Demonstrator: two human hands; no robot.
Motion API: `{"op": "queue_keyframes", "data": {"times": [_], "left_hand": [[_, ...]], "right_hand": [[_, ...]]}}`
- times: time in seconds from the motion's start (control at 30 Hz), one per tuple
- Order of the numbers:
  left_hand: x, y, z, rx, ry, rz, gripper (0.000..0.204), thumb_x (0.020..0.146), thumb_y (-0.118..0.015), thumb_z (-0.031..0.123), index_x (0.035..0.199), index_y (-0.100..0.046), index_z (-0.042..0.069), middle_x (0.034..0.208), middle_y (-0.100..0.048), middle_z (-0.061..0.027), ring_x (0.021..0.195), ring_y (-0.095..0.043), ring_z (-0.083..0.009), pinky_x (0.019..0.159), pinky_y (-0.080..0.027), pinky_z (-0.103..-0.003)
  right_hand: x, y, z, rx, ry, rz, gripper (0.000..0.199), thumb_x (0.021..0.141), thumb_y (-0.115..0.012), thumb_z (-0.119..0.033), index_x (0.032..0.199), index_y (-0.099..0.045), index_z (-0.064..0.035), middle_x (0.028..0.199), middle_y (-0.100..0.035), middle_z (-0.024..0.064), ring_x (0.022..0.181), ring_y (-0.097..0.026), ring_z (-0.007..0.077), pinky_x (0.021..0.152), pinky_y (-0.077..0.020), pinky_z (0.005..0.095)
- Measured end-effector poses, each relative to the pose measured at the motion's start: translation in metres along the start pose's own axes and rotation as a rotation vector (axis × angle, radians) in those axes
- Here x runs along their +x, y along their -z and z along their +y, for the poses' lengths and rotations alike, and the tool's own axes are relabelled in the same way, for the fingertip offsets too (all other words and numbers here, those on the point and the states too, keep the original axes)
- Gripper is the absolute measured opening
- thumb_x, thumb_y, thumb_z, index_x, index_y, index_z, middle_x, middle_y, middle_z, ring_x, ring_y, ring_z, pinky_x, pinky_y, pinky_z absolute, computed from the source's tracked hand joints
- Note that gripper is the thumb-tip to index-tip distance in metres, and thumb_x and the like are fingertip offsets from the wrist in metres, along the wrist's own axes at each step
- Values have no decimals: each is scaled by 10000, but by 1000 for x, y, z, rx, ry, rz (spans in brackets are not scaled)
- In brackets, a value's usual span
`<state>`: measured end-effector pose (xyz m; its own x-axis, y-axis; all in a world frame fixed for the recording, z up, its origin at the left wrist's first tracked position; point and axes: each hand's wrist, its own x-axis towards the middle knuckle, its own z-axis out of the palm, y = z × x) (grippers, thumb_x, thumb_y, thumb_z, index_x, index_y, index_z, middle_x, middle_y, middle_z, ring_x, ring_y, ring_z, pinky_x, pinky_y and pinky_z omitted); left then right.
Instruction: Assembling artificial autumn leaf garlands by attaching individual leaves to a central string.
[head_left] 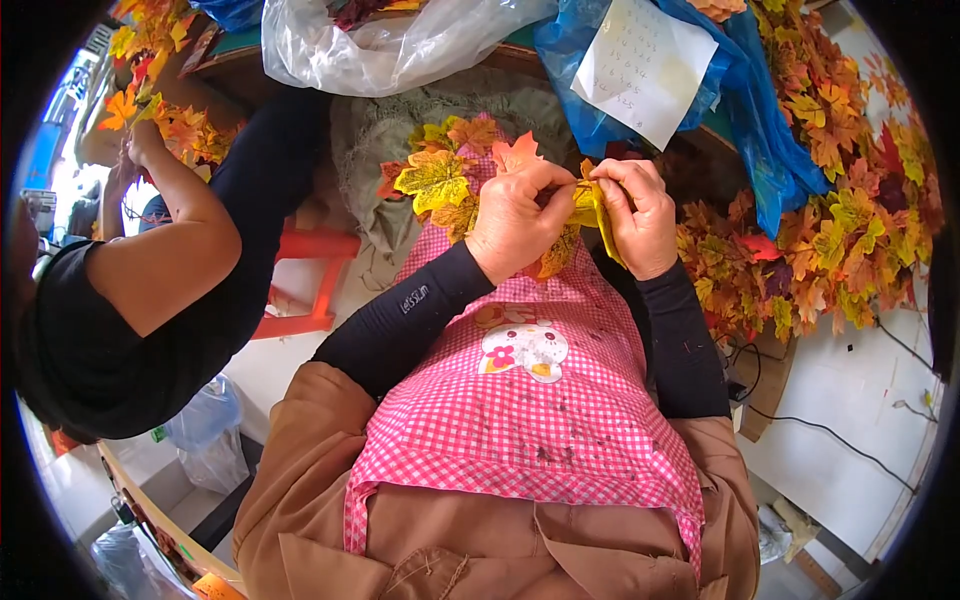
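My left hand (513, 220) grips the stem of a spray of artificial autumn leaves (440, 180), yellow, orange and red, held over my lap. My right hand (638, 215) pinches a yellow leaf (592, 208) at the same stem, fingertips touching those of my left hand. Both hands are closed together above a pink checked apron (530, 400) with a cartoon picture on it.
A large heap of autumn leaf sprays (820, 230) lies at my right. A blue plastic bag (745, 100) with a white paper sheet (642, 65) and a clear bag (390, 45) sit ahead. A person in black (150, 300) works with leaves at the left beside an orange stool (315, 280).
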<state>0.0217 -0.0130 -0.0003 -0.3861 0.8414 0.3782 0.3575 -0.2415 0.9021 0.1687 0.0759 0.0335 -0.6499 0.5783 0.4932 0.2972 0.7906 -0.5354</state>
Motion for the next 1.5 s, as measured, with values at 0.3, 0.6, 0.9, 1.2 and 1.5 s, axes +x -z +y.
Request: {"op": "queue_keyframes", "data": {"times": [0.3,0.6,0.9,1.2,1.5], "left_hand": [[-2,0,0,78,-116,23,89,768,-655,44,855,-646,26,767,-643,-139,683,-653,-290,609,-522,-344],[-11,-3,-7,105,-122,54,133,784,-631,-23,910,-646,15,784,-650,-135,692,-652,-238,621,-509,-303],[-5,6,-23,-378,245,-31,119,907,-558,-5,998,-632,-22,911,-670,-64,865,-625,-108,778,-504,-247],[-4,25,-13,-999,555,-72,168,933,-552,63,1075,-616,-1,1026,-643,-44,947,-606,-127,860,-486,-260],[7,39,-9,-784,566,-141,185,902,-589,47,1077,-627,1,1006,-666,-47,923,-624,-116,839,-497,-251]], "right_hand": [[-2,-3,-1,-211,156,20,112,833,-620,-39,934,-622,-87,862,-621,48,861,-579,252,854,-419,361],[-7,-20,-12,-86,45,29,153,809,-618,18,940,-627,-60,883,-611,92,869,-583,292,800,-459,367],[-25,-28,-37,-323,22,75,262,821,-658,-72,1075,-598,-90,1000,-616,70,925,-573,249,914,-374,384],[-34,-28,-48,-151,68,-107,335,854,-631,-118,1150,-560,22,1113,-609,158,1011,-560,331,913,-426,397],[-15,1,-40,159,52,-42,179,902,-604,-129,1038,-624,-14,1007,-653,139,940,-631,311,839,-503,370]]}}
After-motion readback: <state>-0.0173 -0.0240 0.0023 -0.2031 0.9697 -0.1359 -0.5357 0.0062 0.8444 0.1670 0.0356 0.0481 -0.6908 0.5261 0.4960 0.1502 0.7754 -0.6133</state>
